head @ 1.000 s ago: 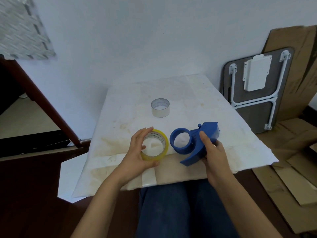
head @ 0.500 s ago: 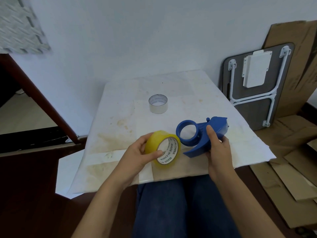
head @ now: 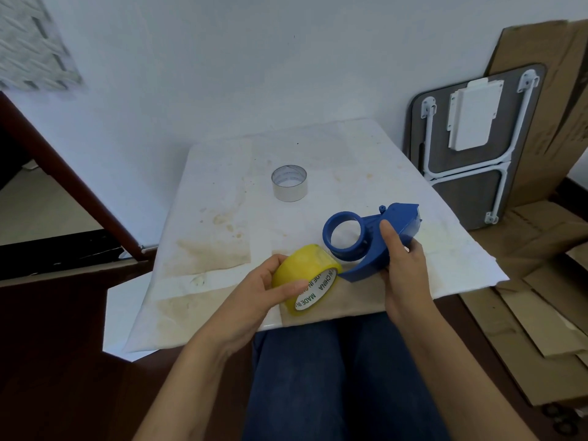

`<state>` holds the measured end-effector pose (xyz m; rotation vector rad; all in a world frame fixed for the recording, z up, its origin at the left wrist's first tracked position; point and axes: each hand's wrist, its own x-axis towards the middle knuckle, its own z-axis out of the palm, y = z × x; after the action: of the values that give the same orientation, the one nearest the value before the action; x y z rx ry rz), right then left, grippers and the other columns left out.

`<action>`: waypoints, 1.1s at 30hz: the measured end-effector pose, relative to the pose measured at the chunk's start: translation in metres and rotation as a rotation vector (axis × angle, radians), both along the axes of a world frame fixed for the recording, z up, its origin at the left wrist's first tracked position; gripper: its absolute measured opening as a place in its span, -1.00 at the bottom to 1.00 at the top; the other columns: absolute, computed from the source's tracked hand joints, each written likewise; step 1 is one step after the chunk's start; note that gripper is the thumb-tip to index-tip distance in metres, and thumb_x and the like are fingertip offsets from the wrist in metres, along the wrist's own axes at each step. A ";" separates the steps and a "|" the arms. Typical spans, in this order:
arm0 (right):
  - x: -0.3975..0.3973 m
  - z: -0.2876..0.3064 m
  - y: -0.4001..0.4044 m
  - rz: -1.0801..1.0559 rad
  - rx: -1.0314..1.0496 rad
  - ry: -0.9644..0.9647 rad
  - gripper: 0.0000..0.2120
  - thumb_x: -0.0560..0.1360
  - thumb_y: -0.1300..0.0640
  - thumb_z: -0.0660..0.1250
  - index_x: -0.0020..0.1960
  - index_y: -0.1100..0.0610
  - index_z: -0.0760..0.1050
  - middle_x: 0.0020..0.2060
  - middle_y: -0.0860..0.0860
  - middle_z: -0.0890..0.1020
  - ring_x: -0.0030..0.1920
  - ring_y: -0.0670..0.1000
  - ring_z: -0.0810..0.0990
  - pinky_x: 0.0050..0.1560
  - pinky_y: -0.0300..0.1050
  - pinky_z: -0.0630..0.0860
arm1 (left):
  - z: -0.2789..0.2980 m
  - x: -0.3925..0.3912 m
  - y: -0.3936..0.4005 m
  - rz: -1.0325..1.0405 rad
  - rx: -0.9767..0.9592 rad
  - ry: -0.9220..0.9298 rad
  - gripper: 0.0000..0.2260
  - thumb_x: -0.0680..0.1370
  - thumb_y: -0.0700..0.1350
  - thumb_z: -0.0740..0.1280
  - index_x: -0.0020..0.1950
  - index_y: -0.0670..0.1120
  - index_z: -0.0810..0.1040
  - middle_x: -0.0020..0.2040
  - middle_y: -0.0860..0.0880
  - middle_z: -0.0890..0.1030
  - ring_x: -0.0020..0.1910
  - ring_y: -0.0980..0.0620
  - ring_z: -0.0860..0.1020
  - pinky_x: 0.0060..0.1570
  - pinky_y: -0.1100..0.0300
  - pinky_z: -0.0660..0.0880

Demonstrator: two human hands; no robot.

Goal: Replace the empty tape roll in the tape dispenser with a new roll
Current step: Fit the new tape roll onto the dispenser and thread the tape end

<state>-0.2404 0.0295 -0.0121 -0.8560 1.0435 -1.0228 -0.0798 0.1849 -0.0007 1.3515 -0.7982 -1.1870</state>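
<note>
My left hand (head: 264, 292) grips a new yellow tape roll (head: 305, 275), lifted off the table and tilted so its printed white core faces right. My right hand (head: 402, 265) holds the blue tape dispenser (head: 369, 240) by its handle, tilted up, with its bare round hub facing the roll. The roll's edge nearly touches the dispenser's lower tip. The empty white tape core (head: 289, 183) stands upright farther back on the table.
The small table (head: 216, 237) has a stained white cover and stands against a white wall. A folded table (head: 471, 135) and cardboard sheets (head: 541, 316) lie to the right. My legs in blue jeans (head: 334, 377) are under the near edge.
My left hand picked the yellow roll up off the table and turned it on edge toward the dispenser. My right hand raised and tilted the dispenser.
</note>
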 end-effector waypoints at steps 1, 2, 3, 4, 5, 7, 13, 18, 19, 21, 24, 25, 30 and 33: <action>0.000 0.000 0.000 0.000 -0.009 0.002 -0.58 0.49 -0.05 0.40 0.27 0.05 0.38 0.16 0.05 0.61 0.13 0.01 0.61 0.21 -0.01 0.56 | 0.002 0.000 0.000 0.012 -0.015 0.019 -0.67 0.43 -0.05 0.49 0.14 -0.14 0.59 0.06 -0.10 0.69 0.10 -0.01 0.61 0.23 0.03 0.48; 0.000 0.001 0.001 0.000 -0.025 0.012 -0.58 0.49 -0.05 0.40 0.26 0.04 0.38 0.16 0.05 0.60 0.14 0.00 0.61 0.21 -0.02 0.56 | 0.005 0.000 0.000 0.017 -0.030 0.033 -0.68 0.42 -0.03 0.47 0.11 -0.13 0.60 0.04 -0.10 0.68 0.09 -0.02 0.60 0.22 0.03 0.46; -0.001 0.002 0.002 0.002 -0.056 0.034 -0.58 0.48 -0.06 0.41 0.26 0.03 0.37 0.15 0.04 0.60 0.14 0.00 0.61 0.19 -0.03 0.57 | 0.008 0.000 0.001 0.017 -0.045 0.044 -0.71 0.42 -0.02 0.46 0.08 -0.12 0.62 0.02 -0.10 0.68 0.07 -0.02 0.60 0.20 0.03 0.46; -0.001 0.002 0.003 0.006 -0.102 0.070 -0.57 0.48 -0.06 0.41 0.25 0.02 0.36 0.13 0.01 0.60 0.13 -0.01 0.60 0.14 -0.08 0.57 | 0.012 0.001 0.002 0.010 -0.060 0.050 -0.74 0.42 -0.03 0.46 0.05 -0.11 0.63 -0.01 -0.10 0.67 0.04 -0.02 0.60 0.17 0.05 0.46; -0.001 0.003 0.004 0.013 -0.156 0.113 -0.57 0.47 -0.06 0.42 0.24 0.01 0.35 0.10 -0.05 0.59 0.11 -0.05 0.60 0.06 -0.16 0.56 | 0.015 0.002 0.003 0.001 -0.074 0.051 -0.76 0.41 -0.04 0.45 0.03 -0.10 0.63 -0.03 -0.10 0.67 0.02 -0.02 0.59 0.14 0.07 0.46; 0.000 0.005 0.006 0.036 -0.256 0.186 -0.57 0.47 -0.05 0.42 0.25 0.00 0.33 0.03 -0.17 0.55 0.06 -0.13 0.57 -0.06 -0.29 0.50 | 0.022 0.003 0.006 -0.021 -0.100 0.035 -0.77 0.41 -0.05 0.45 0.03 -0.09 0.63 -0.05 -0.10 0.65 0.02 -0.03 0.58 0.11 0.08 0.46; 0.001 0.007 0.010 0.111 -0.368 0.207 -0.58 0.47 0.01 0.43 0.25 0.05 0.36 0.07 -0.14 0.59 0.05 -0.15 0.60 0.00 -0.24 0.53 | 0.033 0.004 0.009 -0.095 -0.133 -0.155 -0.80 0.42 -0.07 0.46 0.03 -0.04 0.65 -0.11 0.05 0.62 -0.09 0.09 0.53 -0.07 0.29 0.49; 0.000 0.006 0.011 0.160 -0.346 0.169 -0.62 0.49 0.05 0.42 0.24 0.05 0.39 0.06 -0.11 0.61 0.04 -0.14 0.62 -0.03 -0.25 0.55 | 0.037 0.004 0.007 0.012 -0.174 -0.074 -0.81 0.42 -0.09 0.46 0.03 -0.04 0.67 -0.08 0.01 0.67 -0.04 0.04 0.58 0.02 0.20 0.50; 0.000 0.006 0.010 0.174 -0.334 0.163 -0.63 0.49 0.05 0.41 0.24 0.04 0.40 0.06 -0.10 0.61 0.03 -0.14 0.62 -0.05 -0.27 0.56 | 0.037 0.003 0.005 0.072 -0.183 0.004 -0.80 0.45 -0.12 0.45 0.07 -0.06 0.67 -0.06 -0.01 0.69 -0.04 0.04 0.61 0.06 0.14 0.50; 0.000 0.006 0.010 0.206 -0.304 0.142 -0.64 0.49 0.04 0.41 0.24 0.04 0.41 0.08 -0.05 0.62 0.04 -0.10 0.63 -0.04 -0.24 0.58 | 0.038 0.002 0.001 0.163 -0.183 0.158 -0.72 0.50 -0.14 0.36 0.21 -0.10 0.60 -0.06 0.00 0.71 -0.12 0.07 0.62 0.06 0.08 0.50; 0.001 0.005 0.011 0.246 -0.258 0.113 -0.57 0.44 -0.04 0.42 0.25 0.07 0.44 0.10 0.02 0.63 0.10 0.01 0.63 0.06 -0.11 0.59 | 0.042 0.001 -0.002 0.206 -0.153 0.275 -0.50 0.45 -0.07 0.44 0.39 -0.04 0.51 -0.18 0.01 0.64 -0.21 0.05 0.49 -0.05 0.14 0.50; 0.002 0.005 0.011 0.258 -0.250 0.112 -0.53 0.41 -0.09 0.43 0.24 0.06 0.45 0.10 0.02 0.64 0.12 0.03 0.63 0.09 -0.07 0.59 | 0.042 0.001 -0.002 0.194 -0.146 0.301 -0.40 0.39 -0.02 0.53 0.41 -0.05 0.50 -0.19 0.00 0.61 -0.22 0.05 0.46 -0.07 0.14 0.47; 0.003 -0.001 0.012 0.288 -0.247 0.138 -0.53 0.38 -0.16 0.46 0.21 0.00 0.48 0.12 0.06 0.65 0.15 0.08 0.64 0.21 0.15 0.57 | 0.040 -0.002 -0.002 0.105 -0.144 0.304 -0.37 0.38 -0.25 0.56 0.42 -0.05 0.48 -0.23 0.04 0.64 -0.28 0.14 0.59 -0.22 0.26 0.56; 0.002 -0.001 0.013 0.289 -0.225 0.111 -0.48 0.31 -0.28 0.45 0.14 -0.02 0.51 0.09 0.08 0.66 0.13 0.12 0.65 0.20 0.16 0.58 | 0.041 -0.003 -0.004 0.146 -0.116 0.304 -0.44 0.40 -0.41 0.41 0.38 -0.10 0.50 -0.27 0.05 0.65 -0.36 0.12 0.58 -0.29 0.31 0.57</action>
<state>-0.2383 0.0427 -0.0133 -1.2209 0.8747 -0.8642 -0.0828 0.1812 0.0402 1.0828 -0.5331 -1.1769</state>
